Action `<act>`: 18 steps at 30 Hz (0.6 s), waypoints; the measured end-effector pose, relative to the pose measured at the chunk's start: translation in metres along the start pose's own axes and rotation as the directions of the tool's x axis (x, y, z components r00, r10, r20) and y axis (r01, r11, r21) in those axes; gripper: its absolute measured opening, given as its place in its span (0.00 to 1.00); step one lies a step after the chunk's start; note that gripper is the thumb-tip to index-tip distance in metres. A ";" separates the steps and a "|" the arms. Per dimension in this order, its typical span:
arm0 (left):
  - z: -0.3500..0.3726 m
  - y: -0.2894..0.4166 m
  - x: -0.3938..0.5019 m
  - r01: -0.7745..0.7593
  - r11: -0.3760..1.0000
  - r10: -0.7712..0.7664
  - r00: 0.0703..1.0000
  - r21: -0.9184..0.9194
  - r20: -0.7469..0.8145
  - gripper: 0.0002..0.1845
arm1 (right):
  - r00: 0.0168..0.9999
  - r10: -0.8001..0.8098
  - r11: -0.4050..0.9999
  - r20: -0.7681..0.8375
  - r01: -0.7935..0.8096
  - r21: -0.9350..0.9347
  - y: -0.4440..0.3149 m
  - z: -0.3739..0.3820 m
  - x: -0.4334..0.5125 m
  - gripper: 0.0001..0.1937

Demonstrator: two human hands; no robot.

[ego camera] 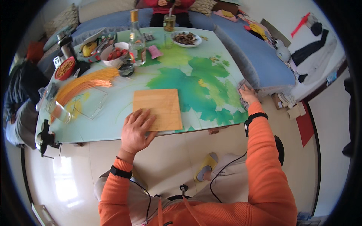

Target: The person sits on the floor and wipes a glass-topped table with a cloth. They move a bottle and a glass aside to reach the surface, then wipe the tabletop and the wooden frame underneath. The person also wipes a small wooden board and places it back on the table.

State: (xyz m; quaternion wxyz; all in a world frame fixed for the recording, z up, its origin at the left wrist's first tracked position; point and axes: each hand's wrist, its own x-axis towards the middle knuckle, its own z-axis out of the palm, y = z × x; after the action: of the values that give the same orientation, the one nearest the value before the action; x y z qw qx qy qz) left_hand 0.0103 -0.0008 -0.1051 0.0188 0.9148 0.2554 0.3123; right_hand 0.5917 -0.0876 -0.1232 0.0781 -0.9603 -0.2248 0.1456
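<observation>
My left hand (137,128) lies on the front left part of a square wooden board (161,108), fingers spread over its top and the thumb by its front edge. The board rests flat near the front edge of a table (124,104) with a green leaf print. At the table's right edge my right hand (248,94) holds a crumpled greyish cloth (243,84). Part of the cloth hangs over that edge, and the palm hides some of it.
Orange strands (82,80) and a clear tray (90,103) lie left. A lying glass (58,111), a clamp (46,135), a bottle (137,45), a bowl of red fruit (109,53) and a plate of food (186,39) are around. A person (169,11) sits opposite; another (24,99) sits left.
</observation>
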 end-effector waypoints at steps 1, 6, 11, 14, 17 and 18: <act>0.001 0.000 0.000 0.002 1.000 -0.002 1.000 0.005 -0.007 0.25 | 0.999 0.021 1.000 0.036 -0.022 0.008 -0.010 0.004 0.013 0.36; 0.003 -0.002 0.002 0.008 1.000 -0.008 1.000 0.015 -0.012 0.25 | 0.996 -0.051 0.989 0.071 0.041 0.141 -0.058 0.015 0.071 0.36; 0.001 -0.003 0.003 0.007 1.000 -0.007 1.000 0.013 -0.002 0.28 | 0.986 -0.149 0.989 0.078 0.149 0.003 -0.161 0.024 0.044 0.35; 0.000 -0.003 0.003 0.009 0.999 -0.010 1.000 0.039 0.013 0.28 | 0.968 -0.241 0.970 0.071 0.243 -0.015 -0.227 0.028 -0.016 0.35; 0.000 -0.003 0.003 0.011 0.999 -0.012 1.000 0.044 0.005 0.28 | 0.909 -0.402 0.900 0.110 0.414 -0.134 -0.283 0.032 -0.068 0.35; 0.000 -0.003 0.002 0.009 0.999 -0.009 1.000 0.042 0.005 0.28 | 0.881 -0.457 0.872 0.122 0.471 -0.134 -0.296 0.038 -0.083 0.34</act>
State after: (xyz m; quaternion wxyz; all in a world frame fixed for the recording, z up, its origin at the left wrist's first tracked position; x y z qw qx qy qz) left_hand 0.0106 0.0034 -0.1047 0.0016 0.9146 0.2662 0.3043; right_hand 0.3873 0.1405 -0.0751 0.0238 -0.8742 -0.4626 0.1455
